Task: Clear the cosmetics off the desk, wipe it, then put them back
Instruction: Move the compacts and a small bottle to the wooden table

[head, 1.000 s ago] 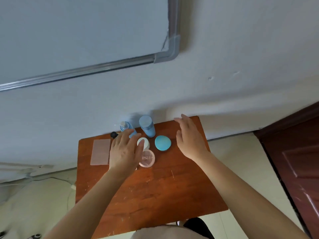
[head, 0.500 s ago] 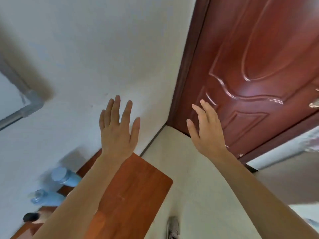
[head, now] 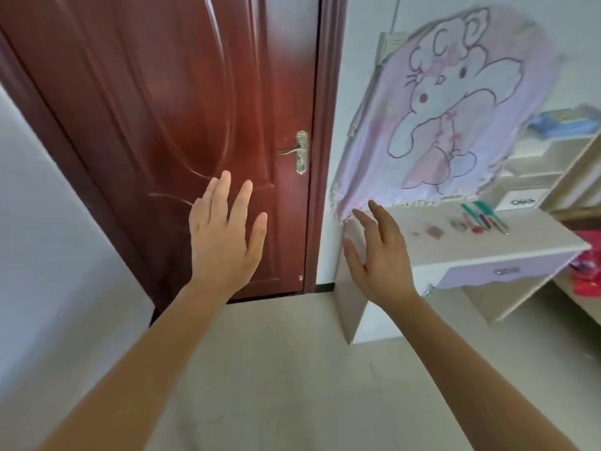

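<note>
The left hand (head: 224, 236) is wide and empty, fingers straight, raised in front of the door (head: 162, 109). The right hand (head: 380, 255) is also wide and empty, fingers loosely spread, before the left end of the pale surface (head: 455, 247). The cosmetics (head: 481, 220), blurred, lie on the surface toward its back right, well apart from both hands. A cartoon cloth (head: 439, 109) hangs above.

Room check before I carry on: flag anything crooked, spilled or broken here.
The lilac cartoon cloth behind the pale desk hangs unevenly and its lower edge looks ragged, though blur may exaggerate that. Small items lie loose near the back of the desk. No spill or damage shows.
</note>
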`<act>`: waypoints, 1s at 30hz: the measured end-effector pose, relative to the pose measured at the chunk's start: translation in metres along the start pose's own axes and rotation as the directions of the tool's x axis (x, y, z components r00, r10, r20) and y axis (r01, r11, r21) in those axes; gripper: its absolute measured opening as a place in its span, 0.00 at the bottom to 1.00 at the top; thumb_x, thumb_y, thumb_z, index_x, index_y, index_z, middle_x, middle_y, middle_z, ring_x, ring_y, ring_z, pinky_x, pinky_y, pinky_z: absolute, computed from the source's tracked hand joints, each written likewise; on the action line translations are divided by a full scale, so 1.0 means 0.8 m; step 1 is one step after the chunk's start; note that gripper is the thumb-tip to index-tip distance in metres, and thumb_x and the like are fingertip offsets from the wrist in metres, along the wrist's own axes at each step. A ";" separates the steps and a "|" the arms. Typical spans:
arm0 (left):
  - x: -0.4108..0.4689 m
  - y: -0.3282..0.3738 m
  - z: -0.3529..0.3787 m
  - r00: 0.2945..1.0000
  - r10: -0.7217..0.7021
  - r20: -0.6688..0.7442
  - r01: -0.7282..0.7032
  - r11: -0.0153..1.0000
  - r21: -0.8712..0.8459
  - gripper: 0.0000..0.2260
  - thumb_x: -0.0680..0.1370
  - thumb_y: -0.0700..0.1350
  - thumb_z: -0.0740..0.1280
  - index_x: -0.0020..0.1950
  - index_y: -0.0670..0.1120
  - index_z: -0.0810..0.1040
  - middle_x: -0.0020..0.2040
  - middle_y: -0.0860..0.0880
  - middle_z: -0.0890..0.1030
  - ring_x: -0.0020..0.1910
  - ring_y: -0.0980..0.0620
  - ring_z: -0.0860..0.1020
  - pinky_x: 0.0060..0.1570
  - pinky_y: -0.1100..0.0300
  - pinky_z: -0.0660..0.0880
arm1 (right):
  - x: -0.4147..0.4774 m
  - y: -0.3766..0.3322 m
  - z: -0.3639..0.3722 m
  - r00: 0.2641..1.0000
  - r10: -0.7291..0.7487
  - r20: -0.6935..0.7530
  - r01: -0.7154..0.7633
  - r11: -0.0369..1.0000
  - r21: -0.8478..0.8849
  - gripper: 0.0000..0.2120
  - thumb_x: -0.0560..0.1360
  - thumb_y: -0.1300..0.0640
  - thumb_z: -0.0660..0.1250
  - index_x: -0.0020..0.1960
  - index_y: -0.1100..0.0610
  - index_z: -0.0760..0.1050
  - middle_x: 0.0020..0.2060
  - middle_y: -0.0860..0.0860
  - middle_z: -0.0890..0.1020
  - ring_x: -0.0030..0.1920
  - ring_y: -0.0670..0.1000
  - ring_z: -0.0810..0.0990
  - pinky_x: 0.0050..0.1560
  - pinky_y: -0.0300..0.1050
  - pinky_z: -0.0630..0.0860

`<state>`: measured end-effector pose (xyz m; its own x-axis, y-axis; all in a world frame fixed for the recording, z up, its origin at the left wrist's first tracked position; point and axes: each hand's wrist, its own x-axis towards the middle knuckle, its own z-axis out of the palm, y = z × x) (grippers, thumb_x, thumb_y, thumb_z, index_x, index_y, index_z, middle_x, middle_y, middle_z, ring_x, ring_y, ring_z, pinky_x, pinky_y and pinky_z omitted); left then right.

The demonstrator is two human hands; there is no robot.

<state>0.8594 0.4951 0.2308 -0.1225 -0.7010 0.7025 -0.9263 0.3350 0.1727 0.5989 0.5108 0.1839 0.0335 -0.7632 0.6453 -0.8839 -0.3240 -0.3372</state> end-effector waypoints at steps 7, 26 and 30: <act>0.055 0.218 0.140 0.983 0.106 0.147 -0.089 0.989 -0.121 0.24 0.82 0.56 0.55 0.74 0.46 0.68 0.76 0.41 0.63 0.75 0.41 0.61 0.70 0.41 0.62 | -0.012 0.223 -0.098 0.986 0.160 -0.037 -0.162 0.983 -0.091 0.22 0.79 0.53 0.64 0.71 0.60 0.69 0.72 0.60 0.68 0.72 0.61 0.66 0.68 0.58 0.67; 0.218 0.453 0.520 0.799 0.357 0.483 -0.216 0.921 -0.324 0.29 0.81 0.59 0.47 0.76 0.45 0.64 0.78 0.40 0.60 0.76 0.40 0.58 0.71 0.40 0.60 | 0.055 0.608 -0.125 0.807 0.585 0.085 -0.486 0.738 -0.468 0.26 0.79 0.50 0.63 0.75 0.53 0.63 0.75 0.57 0.62 0.74 0.59 0.63 0.72 0.58 0.65; 0.255 0.499 0.595 0.708 0.405 0.579 -0.282 0.913 -0.295 0.27 0.82 0.60 0.49 0.78 0.47 0.60 0.79 0.42 0.56 0.77 0.42 0.55 0.73 0.42 0.57 | 0.068 0.677 -0.143 0.749 0.662 0.038 -0.562 0.664 -0.494 0.26 0.79 0.50 0.64 0.75 0.53 0.63 0.75 0.57 0.62 0.74 0.59 0.63 0.72 0.56 0.62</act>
<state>0.2950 0.1863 0.1147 -0.6684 -0.7247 0.1675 -0.7061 0.6890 0.1635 0.0686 0.3576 0.1152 -0.5421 -0.8071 0.2337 -0.8359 0.4898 -0.2477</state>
